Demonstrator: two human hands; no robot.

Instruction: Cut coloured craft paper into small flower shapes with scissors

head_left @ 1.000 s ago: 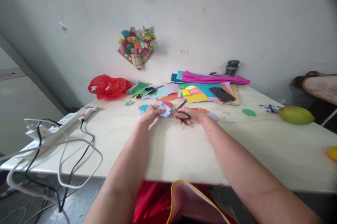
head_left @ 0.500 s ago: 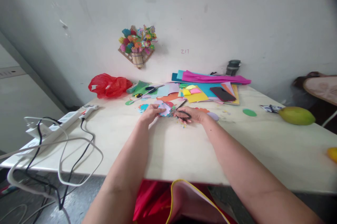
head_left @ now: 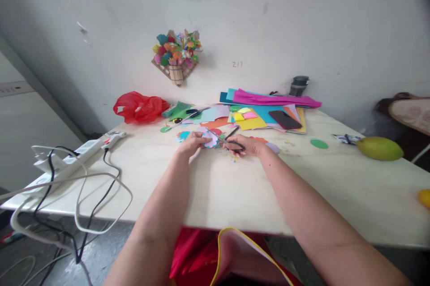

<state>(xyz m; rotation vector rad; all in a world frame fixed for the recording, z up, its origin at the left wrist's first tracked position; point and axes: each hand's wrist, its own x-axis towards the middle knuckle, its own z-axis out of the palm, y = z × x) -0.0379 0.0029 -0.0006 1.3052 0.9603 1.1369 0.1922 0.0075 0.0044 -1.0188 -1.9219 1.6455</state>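
Observation:
My left hand [head_left: 193, 143] pinches a lilac paper flower [head_left: 211, 140] with a scalloped edge, just above the table. In my right hand [head_left: 247, 146] is a pair of scissors [head_left: 235, 143] with dark handles; the fingers wrap the handles and the blades point left, at the flower's edge. Whether the blades touch the paper is too small to tell. A blue scalloped paper piece [head_left: 183, 135] lies left of my left hand. Orange paper [head_left: 257, 139] and a lilac paper oval [head_left: 273, 147] lie beyond and beside my right hand. Tiny scraps [head_left: 234, 157] are scattered below the scissors.
Coloured sheets [head_left: 262, 111] with a phone [head_left: 285, 119] on them lie at the back. A red plastic bag [head_left: 141, 107] sits back left. Power strips [head_left: 72, 165] with loose cables occupy the left edge. A green oval [head_left: 318, 143] and a green-yellow fruit [head_left: 379, 148] lie right.
The camera view has shifted very slightly. Both hands stay in nearly the same place, still on the flower and the scissors.

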